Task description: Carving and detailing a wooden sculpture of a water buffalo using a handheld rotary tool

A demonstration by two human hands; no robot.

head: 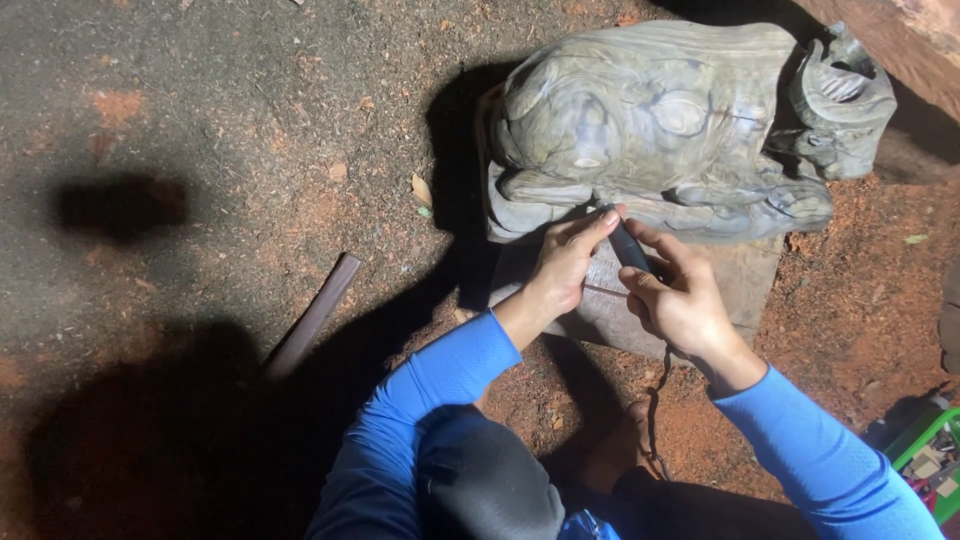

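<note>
1. Bare reddish dirt ground [230, 120] strewn with wood dust, partly in shadow.
2. A grey carved wooden animal [660, 130] lies on a flat block [740, 285]; likely heavy, stiff, with thin horn parts that look fragile.
3. The right hand [685, 300] wraps a slim dark rotary tool [628, 245], its tip at the carving's lower edge.
4. The left hand [565, 262] pinches near the tip, seemingly steadying it.

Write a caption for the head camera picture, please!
Both hands, left hand and right hand, steady a dark rotary tool against a grey carved animal figure.
</note>
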